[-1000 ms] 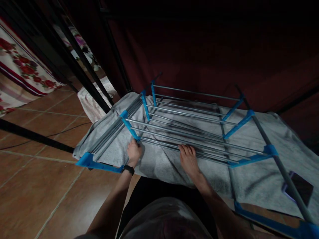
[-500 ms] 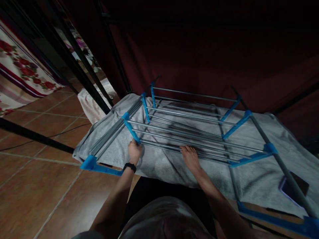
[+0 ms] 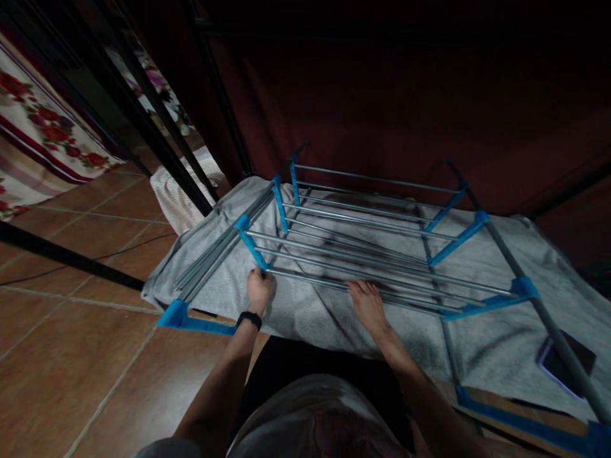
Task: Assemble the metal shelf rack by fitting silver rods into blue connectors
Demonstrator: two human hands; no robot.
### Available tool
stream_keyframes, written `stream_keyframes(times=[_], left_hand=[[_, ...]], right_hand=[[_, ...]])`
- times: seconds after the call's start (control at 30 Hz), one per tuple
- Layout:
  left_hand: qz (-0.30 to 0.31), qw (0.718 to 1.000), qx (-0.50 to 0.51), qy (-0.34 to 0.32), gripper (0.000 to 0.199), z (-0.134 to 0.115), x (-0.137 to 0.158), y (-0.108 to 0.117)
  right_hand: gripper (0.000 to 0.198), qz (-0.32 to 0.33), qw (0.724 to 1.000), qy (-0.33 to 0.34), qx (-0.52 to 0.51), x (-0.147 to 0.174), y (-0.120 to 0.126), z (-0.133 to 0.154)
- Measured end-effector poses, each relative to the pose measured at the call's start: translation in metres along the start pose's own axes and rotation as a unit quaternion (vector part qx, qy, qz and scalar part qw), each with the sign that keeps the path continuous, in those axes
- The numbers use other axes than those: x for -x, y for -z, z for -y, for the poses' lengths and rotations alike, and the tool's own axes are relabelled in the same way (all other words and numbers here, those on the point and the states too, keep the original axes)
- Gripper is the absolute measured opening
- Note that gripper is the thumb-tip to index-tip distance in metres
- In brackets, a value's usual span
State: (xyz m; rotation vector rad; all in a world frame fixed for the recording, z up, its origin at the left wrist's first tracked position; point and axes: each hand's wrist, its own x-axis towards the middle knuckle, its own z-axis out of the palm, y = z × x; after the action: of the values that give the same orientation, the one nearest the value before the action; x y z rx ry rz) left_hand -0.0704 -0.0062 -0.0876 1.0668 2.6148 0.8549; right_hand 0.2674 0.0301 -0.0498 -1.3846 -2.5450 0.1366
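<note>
A partly assembled rack of grey metal tubes and blue plastic connectors lies across a bed or bench covered with a grey blanket. My left hand [image 3: 259, 289] is closed around the lower end of a left blue connector [image 3: 252, 248], where it meets the front tube [image 3: 310, 278]. Farther right, my right hand [image 3: 366, 306] curls its fingers over that front tube. Opposite, another blue connector [image 3: 496, 300] joins the tubes to a long side pole [image 3: 556, 334]. Several loose tubes [image 3: 203, 262] lie beside the rack's left side. My fingertips are partly hidden.
A phone [image 3: 566, 362] rests on the grey blanket [image 3: 305, 318] at the right, partly behind the side pole. Dark metal posts [image 3: 153, 121] stand at the left. A dark red cloth [image 3: 363, 108] hangs behind the rack. A cable [image 3: 119, 251] runs over the tiled floor [image 3: 114, 356].
The rack's right side has shifted slightly rightward. Both hands keep almost the same places on the connector and the front tube.
</note>
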Motion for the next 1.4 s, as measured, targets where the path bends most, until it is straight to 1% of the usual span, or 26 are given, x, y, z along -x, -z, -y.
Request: stream_keyframes(times=[0.5,0.7,0.87,1.4], left_hand=[[0.003,1.0,-0.009,0.008,0.018,-0.003,-0.002,-0.001],[0.005,1.0,-0.013,0.011,0.018,-0.001,-0.005,-0.002],[-0.005,1.0,-0.024,0.013,0.02,-0.001,-0.005,-0.005],[-0.026,0.999,-0.038,0.002,0.024,0.0,-0.003,-0.009]], right_hand=[[0.038,-0.031,0.999,-0.017,-0.022,-0.003,0.014,0.003],[0.035,-0.056,0.998,-0.01,-0.037,-0.001,0.012,0.001],[0.034,-0.068,0.997,-0.009,-0.031,0.001,0.011,0.0],[0.034,-0.077,0.997,0.002,-0.032,0.001,0.012,0.0]])
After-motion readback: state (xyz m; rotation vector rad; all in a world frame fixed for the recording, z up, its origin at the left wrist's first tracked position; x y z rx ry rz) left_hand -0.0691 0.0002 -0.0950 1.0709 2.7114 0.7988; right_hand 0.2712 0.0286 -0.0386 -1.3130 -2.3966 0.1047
